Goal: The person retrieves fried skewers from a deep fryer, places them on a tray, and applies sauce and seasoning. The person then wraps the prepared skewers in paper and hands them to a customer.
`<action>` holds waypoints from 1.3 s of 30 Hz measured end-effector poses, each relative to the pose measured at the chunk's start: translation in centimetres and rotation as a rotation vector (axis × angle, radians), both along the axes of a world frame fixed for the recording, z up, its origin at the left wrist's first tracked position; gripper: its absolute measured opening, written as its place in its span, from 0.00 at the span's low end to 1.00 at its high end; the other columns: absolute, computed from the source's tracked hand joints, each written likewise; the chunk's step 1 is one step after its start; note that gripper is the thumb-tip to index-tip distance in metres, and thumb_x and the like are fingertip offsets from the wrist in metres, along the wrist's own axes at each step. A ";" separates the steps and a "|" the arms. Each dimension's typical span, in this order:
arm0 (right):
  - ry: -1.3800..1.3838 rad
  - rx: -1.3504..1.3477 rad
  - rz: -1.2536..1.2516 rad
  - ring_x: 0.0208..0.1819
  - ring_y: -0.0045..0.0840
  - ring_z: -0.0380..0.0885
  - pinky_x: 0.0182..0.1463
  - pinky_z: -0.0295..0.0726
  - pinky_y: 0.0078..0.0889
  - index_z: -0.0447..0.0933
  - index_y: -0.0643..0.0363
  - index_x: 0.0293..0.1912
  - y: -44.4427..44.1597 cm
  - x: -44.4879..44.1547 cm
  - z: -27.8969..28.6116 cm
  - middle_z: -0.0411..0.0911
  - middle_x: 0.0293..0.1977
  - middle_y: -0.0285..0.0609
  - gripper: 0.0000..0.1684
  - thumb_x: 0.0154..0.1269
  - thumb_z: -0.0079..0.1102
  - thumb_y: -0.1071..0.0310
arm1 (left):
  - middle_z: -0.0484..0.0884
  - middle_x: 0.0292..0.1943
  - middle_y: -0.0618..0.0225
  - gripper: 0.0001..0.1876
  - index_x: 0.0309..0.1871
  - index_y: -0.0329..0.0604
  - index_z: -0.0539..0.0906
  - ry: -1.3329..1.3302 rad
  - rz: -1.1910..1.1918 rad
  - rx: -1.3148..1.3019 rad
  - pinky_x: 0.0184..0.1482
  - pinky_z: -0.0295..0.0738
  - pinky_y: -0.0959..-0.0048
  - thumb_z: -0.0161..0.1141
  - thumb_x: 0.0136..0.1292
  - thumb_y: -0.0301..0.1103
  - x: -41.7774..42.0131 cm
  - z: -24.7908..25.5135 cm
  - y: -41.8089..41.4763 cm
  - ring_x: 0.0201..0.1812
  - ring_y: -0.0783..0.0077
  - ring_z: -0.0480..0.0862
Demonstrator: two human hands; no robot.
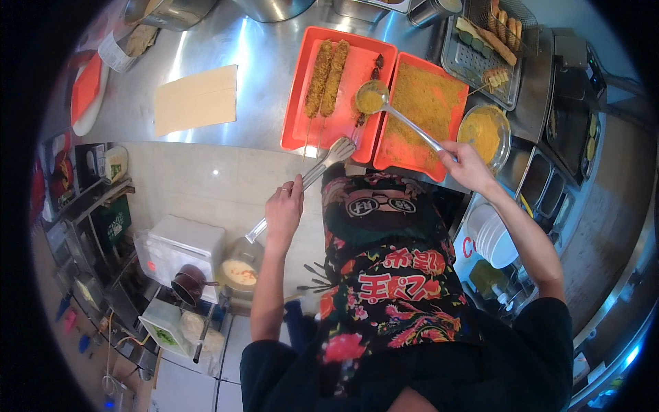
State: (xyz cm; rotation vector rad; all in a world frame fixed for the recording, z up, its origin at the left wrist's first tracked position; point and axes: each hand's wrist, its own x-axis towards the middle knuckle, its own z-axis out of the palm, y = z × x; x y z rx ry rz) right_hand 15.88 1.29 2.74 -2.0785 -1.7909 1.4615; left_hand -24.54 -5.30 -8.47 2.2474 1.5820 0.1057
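My left hand (284,208) grips metal tongs (318,175), whose jaws lie at the near edge of a red tray (362,59), by the stick end of a dark food skewer (379,62). The ladle hides part of that skewer. To its left in the tray lie two skewers thickly coated in yellow-brown crumbs or powder (327,80). My right hand (467,167) holds a metal ladle (412,125) by its handle. Yellow powder fills the ladle's bowl, which hangs over the dark skewer. Beside this tray stands a second red tray (437,159), strewn with yellow-brown powder (425,98).
A clear bowl of yellow powder (483,134) is right of the trays. Behind it, a perforated metal tray (476,64) and wire basket (527,31) hold food. A brown paper sheet (195,100) lies on the steel counter (257,77). White tubs (494,242) stand low right.
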 end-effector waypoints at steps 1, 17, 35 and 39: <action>-0.005 -0.003 0.027 0.25 0.24 0.69 0.32 0.71 0.35 0.78 0.65 0.41 0.4 0.1 -0.1 0.70 0.20 0.44 0.11 0.68 0.52 0.67 | 0.82 0.40 0.64 0.21 0.59 0.44 0.77 -0.007 0.008 -0.008 0.34 0.80 0.64 0.62 0.62 0.31 -0.1 -0.2 -0.1 0.35 0.63 0.83; 0.048 0.026 -0.210 0.20 0.10 0.61 0.22 0.59 0.21 0.76 0.64 0.38 4.1 2.9 -2.5 0.64 0.18 0.27 0.11 0.73 0.50 0.67 | 0.82 0.40 0.64 0.20 0.57 0.44 0.78 -0.017 0.028 -0.048 0.34 0.80 0.63 0.62 0.61 0.30 -1.7 1.6 -1.8 0.35 0.61 0.83; 0.059 0.058 -1.116 0.14 0.17 0.67 0.15 0.63 0.28 0.77 0.63 0.37 -19.8 8.0 -3.8 0.70 0.16 0.33 0.12 0.71 0.50 0.65 | 0.82 0.28 0.50 0.26 0.59 0.30 0.74 -0.264 -0.179 -0.421 0.29 0.77 0.60 0.65 0.62 0.36 9.0 11.7 9.6 0.25 0.52 0.83; 0.028 0.053 -1.120 0.15 0.22 0.74 0.19 0.72 0.29 0.79 0.64 0.44 -19.0 7.5 -6.2 0.77 0.20 0.37 0.15 0.69 0.51 0.62 | 0.82 0.24 0.50 0.21 0.52 0.29 0.76 -0.485 -0.324 -0.272 0.30 0.78 0.58 0.64 0.62 0.37 21.5 9.9 14.6 0.25 0.49 0.84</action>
